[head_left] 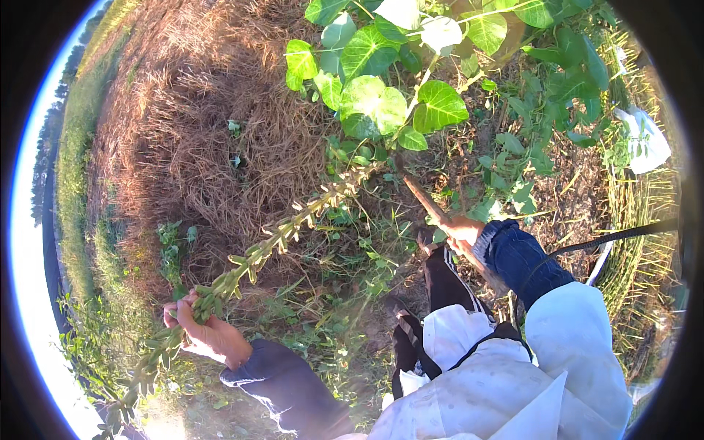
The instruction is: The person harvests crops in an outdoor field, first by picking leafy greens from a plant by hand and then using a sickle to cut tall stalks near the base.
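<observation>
Stalk [275, 243] lined with narrow green pods, slanting from the centre of the frame down to the lower left. The person's left hand [204, 328], at lower left, is clamped around its pod-covered length, fingers curled over it. The person's right hand [463, 232], right of centre, is wrapped around a wooden handle [424, 196] that points up and left; its far end comes close to the stalk's upper end, beneath broad round leaves [372, 103] at top centre. Whether that end carries a blade, and whether it touches the stalk, cannot be told.

The step in hand appears to be holding the stalk out to one side with the tool near its far end. The next move seems to call for a firm left grip and careful control of the handle, kept clear of the legs in black trousers [449, 282] with pale side stripes, below centre.

Brown dry straw [220, 139] fills the upper left. A white sheet-like piece [644, 141] lies near the right edge. White outer clothing [477, 385] covers the body at the bottom, over dark blue sleeves [522, 260]. No brand, label or writing can be read anywhere.
</observation>
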Action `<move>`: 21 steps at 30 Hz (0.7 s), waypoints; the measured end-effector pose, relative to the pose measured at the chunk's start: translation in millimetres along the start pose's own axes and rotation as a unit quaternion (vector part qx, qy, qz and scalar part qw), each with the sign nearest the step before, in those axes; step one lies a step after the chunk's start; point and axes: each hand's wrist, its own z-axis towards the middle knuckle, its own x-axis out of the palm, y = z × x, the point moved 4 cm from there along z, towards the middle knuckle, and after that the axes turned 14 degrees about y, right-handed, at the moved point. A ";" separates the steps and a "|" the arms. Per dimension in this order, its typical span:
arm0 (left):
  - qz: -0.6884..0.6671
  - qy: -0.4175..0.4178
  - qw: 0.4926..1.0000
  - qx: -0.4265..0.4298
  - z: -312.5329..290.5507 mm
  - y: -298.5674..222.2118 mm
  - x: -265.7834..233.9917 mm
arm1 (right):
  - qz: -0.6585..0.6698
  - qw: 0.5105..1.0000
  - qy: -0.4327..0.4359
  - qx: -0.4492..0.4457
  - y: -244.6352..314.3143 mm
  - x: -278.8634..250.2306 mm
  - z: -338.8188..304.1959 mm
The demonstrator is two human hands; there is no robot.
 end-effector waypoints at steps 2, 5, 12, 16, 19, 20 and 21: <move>0.000 -0.014 1.000 -0.005 -5.9 1.6 -6.0 | -0.032 0.999 -0.004 0.009 17.2 1.8 19.2; -0.013 -0.045 0.999 0.010 -13.8 4.4 -14.7 | -0.070 0.997 -0.010 0.002 40.6 13.5 46.5; -0.013 -0.040 0.999 0.019 -37.1 6.4 -30.7 | -0.059 0.997 0.008 -0.057 -25.0 23.1 -26.1; 0.010 -0.062 0.998 0.011 -47.7 24.7 -63.0 | -0.073 0.990 -0.119 0.011 -78.4 100.5 -201.1; 0.003 -0.024 0.993 0.116 -35.9 -32.2 -42.9 | -0.172 0.967 -0.187 -0.003 -109.4 119.9 -333.8; -0.025 -0.008 0.991 0.131 -31.5 -35.2 -50.5 | -0.171 0.966 -0.194 -0.015 -113.6 121.6 -346.6; -0.024 0.016 0.991 0.132 -25.5 -38.3 -45.9 | -0.156 0.964 -0.207 -0.056 -117.6 122.4 -348.6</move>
